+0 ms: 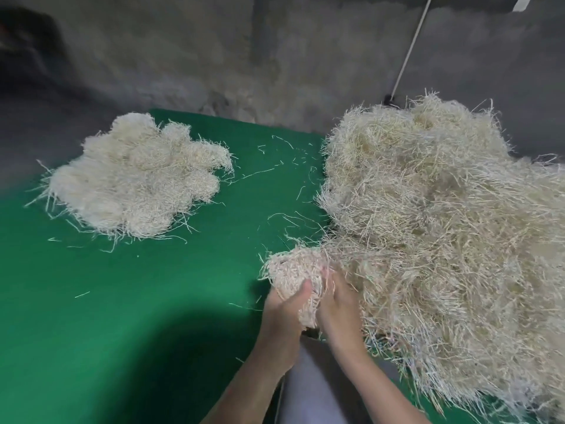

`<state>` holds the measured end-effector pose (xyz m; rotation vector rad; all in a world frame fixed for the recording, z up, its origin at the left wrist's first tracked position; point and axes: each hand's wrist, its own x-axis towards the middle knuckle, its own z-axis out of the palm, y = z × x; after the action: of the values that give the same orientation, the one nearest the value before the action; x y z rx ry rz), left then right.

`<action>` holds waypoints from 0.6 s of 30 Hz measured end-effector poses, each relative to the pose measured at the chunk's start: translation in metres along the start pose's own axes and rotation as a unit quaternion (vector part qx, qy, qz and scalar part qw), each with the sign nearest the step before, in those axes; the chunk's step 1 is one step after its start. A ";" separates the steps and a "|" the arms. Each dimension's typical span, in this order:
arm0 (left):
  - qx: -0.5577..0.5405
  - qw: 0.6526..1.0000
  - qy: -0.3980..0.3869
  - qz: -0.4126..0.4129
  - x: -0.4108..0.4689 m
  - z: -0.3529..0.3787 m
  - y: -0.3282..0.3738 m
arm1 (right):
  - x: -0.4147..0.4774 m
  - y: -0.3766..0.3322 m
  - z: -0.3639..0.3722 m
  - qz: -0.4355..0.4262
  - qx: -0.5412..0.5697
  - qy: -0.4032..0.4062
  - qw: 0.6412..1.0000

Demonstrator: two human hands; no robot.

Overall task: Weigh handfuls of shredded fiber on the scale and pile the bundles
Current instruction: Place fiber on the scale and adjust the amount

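1. At the heap's [443,224] near edge, a handful [295,267] of fiber is being gripped: the left hand [282,313] is curling round it, and the right hand [336,307] is clasping its other side.
2. Bundles [137,179] are lying piled far left on the green cloth [122,301].

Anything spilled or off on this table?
Minor spill: loose strands lie scattered on the green cloth between the bundle pile and the big heap. No scale in view. The left hand and right hand grip a handful at the heap's edge.
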<state>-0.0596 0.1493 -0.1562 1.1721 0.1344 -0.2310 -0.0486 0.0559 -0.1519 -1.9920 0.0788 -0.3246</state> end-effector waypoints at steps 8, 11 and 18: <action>-0.050 0.986 0.150 -0.046 0.037 -0.076 0.031 | 0.037 0.005 0.053 0.137 0.104 -0.107 0.979; -0.117 0.977 0.166 -0.067 0.059 -0.120 0.042 | 0.048 0.028 0.087 0.161 -0.038 -0.178 0.970; -0.079 0.973 0.209 -0.051 0.153 -0.199 0.073 | 0.067 0.052 0.152 -0.027 -0.420 -0.437 0.795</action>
<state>0.1096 0.3432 -0.2017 1.0420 0.5744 -0.0592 0.0607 0.1533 -0.2460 -2.8291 -0.5124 0.7641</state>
